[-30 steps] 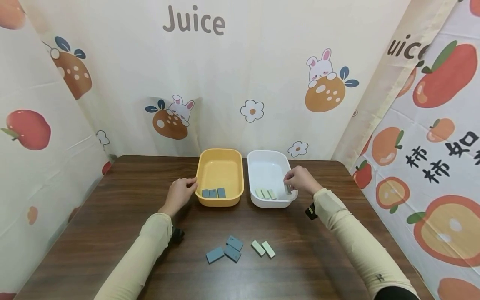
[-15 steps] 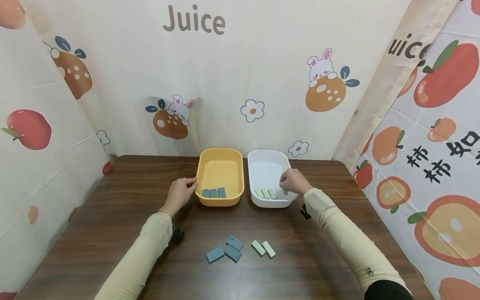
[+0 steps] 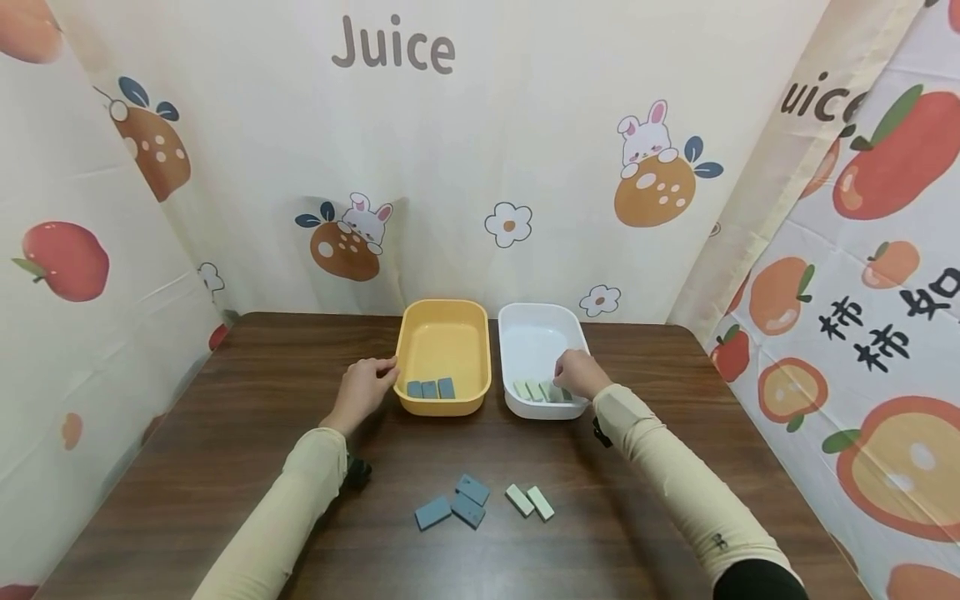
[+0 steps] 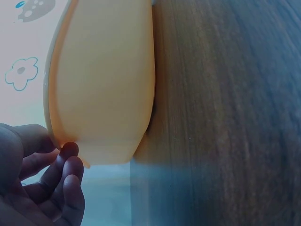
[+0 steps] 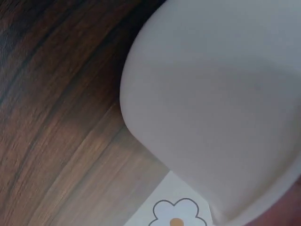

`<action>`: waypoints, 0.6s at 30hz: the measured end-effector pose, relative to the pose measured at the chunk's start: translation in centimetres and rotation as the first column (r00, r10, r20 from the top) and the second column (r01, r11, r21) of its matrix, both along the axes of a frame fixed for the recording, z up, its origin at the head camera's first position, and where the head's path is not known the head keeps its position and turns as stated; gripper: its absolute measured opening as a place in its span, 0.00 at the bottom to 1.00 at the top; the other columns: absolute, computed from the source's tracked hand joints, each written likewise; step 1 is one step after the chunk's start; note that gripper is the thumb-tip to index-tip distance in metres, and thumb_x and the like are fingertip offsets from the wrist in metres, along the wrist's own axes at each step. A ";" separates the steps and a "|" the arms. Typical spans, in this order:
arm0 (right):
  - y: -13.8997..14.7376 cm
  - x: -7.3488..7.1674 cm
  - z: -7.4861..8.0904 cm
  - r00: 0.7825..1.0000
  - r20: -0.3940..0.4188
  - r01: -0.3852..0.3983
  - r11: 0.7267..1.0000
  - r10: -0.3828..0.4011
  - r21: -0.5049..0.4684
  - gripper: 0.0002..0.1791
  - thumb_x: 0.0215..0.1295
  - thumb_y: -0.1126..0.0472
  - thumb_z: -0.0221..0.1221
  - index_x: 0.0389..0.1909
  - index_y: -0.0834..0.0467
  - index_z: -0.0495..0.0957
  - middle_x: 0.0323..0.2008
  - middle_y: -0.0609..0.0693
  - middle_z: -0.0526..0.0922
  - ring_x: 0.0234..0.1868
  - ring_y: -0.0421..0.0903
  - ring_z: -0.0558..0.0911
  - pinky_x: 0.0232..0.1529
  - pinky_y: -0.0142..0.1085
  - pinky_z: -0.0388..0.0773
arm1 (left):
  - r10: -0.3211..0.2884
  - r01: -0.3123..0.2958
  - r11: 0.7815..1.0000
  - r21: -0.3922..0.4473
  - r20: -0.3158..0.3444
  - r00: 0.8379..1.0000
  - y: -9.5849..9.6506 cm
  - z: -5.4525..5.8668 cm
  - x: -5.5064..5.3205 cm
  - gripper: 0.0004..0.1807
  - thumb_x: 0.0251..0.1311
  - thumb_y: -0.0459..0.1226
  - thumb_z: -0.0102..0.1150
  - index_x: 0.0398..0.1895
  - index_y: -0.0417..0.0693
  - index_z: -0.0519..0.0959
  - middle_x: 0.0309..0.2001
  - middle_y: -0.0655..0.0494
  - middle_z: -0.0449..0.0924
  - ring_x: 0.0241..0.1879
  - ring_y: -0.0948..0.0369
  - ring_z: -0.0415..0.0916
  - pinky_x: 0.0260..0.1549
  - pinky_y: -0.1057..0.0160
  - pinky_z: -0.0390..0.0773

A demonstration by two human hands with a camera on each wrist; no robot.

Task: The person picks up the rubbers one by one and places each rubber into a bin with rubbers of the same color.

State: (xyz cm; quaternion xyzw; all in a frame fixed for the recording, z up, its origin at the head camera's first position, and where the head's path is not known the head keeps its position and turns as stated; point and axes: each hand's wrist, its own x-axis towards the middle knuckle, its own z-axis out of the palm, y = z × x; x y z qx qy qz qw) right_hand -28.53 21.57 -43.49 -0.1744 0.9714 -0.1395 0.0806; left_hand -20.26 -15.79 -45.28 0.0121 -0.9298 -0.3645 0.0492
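Note:
My left hand (image 3: 363, 390) pinches the left rim of a yellow tray (image 3: 442, 407); in the left wrist view, thumb and fingertips meet at the rim of that tray (image 4: 103, 84). Inside it, several blue-grey blocks (image 3: 430, 390) stand in a row at the near end. My right hand (image 3: 581, 373) reaches into the white tray (image 3: 540, 411) and pinches a small block, mostly hidden by the fingers, beside a row of pale green blocks (image 3: 533, 392). The right wrist view has the white tray's outer wall (image 5: 211, 108), with the fingers hidden.
On the dark wooden table (image 3: 315, 533), several blue-grey blocks (image 3: 433, 512) lie loosely near the front, beside two pale green blocks (image 3: 519, 500). A printed curtain (image 3: 450, 150) hangs behind the trays and along both sides.
My right hand has moved left and lower within the white tray, bringing its block up to the pale green row. The left hand has stayed on the yellow tray's rim.

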 end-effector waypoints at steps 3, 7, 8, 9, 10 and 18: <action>-0.2 0.0 -0.4 1.000 0.009 -0.011 1.000 0.010 0.018 0.05 0.55 0.68 0.61 0.23 0.62 0.83 0.24 0.52 0.83 0.27 0.46 0.75 0.37 0.41 0.75 | 0.003 -0.003 1.000 0.000 0.000 1.000 0.0 -0.1 0.0 0.21 0.68 0.40 0.54 0.61 0.41 0.76 0.60 0.43 0.76 0.61 0.45 0.73 0.57 0.45 0.74; -0.5 -0.1 -0.8 1.000 0.010 -0.016 0.999 0.015 0.051 0.06 0.55 0.68 0.60 0.22 0.62 0.83 0.24 0.52 0.83 0.27 0.46 0.75 0.32 0.37 0.74 | 0.002 -0.002 1.000 0.009 -0.003 1.000 0.0 -0.2 0.0 0.21 0.68 0.39 0.55 0.61 0.41 0.76 0.60 0.43 0.76 0.61 0.44 0.73 0.56 0.45 0.75; -0.5 -0.1 -0.9 1.000 0.007 -0.014 0.998 0.014 0.060 0.06 0.55 0.68 0.60 0.22 0.62 0.83 0.24 0.52 0.83 0.27 0.46 0.75 0.32 0.36 0.74 | 0.004 -0.004 1.000 0.015 -0.001 1.000 0.0 -0.2 0.0 0.21 0.68 0.40 0.55 0.61 0.41 0.76 0.60 0.43 0.76 0.61 0.45 0.73 0.56 0.45 0.75; -0.5 -0.1 -1.0 1.000 0.002 -0.013 0.997 0.012 0.070 0.06 0.55 0.68 0.60 0.21 0.62 0.82 0.24 0.52 0.83 0.27 0.46 0.75 0.32 0.36 0.74 | 0.002 -0.002 1.000 0.015 -0.003 1.000 0.0 -0.2 0.0 0.21 0.68 0.39 0.55 0.61 0.41 0.76 0.60 0.43 0.76 0.61 0.45 0.73 0.56 0.45 0.75; -0.6 -0.2 -1.0 1.000 -0.002 -0.012 0.997 0.012 0.076 0.06 0.54 0.68 0.59 0.21 0.62 0.82 0.23 0.52 0.83 0.26 0.46 0.75 0.32 0.36 0.74 | -0.001 0.001 1.000 0.011 -0.006 1.000 0.0 -0.2 0.0 0.21 0.68 0.39 0.54 0.61 0.40 0.76 0.60 0.43 0.76 0.61 0.44 0.73 0.56 0.45 0.75; -0.8 -0.6 -1.3 1.000 -0.012 -0.021 0.996 0.023 0.091 0.08 0.54 0.69 0.57 0.18 0.61 0.80 0.20 0.51 0.80 0.23 0.45 0.72 0.28 0.35 0.70 | -0.002 0.002 1.000 0.020 0.005 1.000 -0.1 -0.2 -0.2 0.21 0.69 0.40 0.54 0.62 0.40 0.75 0.61 0.43 0.76 0.62 0.44 0.72 0.57 0.45 0.74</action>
